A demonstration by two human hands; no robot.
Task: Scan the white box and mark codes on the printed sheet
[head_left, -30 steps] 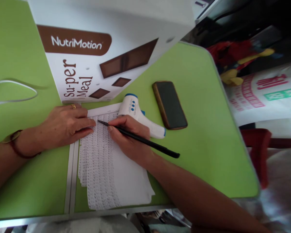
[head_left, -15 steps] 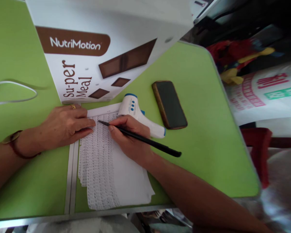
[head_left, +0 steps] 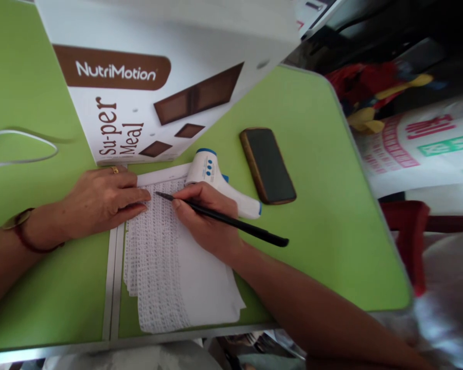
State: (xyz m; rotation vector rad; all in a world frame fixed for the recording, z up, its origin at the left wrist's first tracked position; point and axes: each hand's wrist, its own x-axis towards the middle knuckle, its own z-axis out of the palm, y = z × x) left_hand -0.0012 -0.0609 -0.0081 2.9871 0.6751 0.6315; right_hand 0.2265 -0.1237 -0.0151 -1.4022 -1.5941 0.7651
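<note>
A slim black pen [head_left: 239, 223] with a tapered tip is pinched between the thumb and fingers of my right hand [head_left: 210, 221]. Its tip is at the upper part of the written sheets [head_left: 160, 267], though I cannot tell whether it touches. Dense columns of small handwritten marks cover the left of the top sheet; its right part is blank. My left hand [head_left: 104, 200], with a ring and a wrist strap, lies flat at the sheets' upper left corner, fingers stretched out. Under the sheets' top edge and beside my right hand rests a white and blue infrared thermometer [head_left: 206, 167].
A tall white carton [head_left: 111, 118] stands behind the sheets. To the right lies a phone [head_left: 270, 165] in a brown case. A white cable [head_left: 42, 136] curves in at the left. The green table [head_left: 332, 221] has a metal seam; a red chair [head_left: 412, 236] is past its right edge.
The view has shifted very slightly, so the carton and phone appear a little further left. Both hands and the pen keep nearly the same place on the sheets.
</note>
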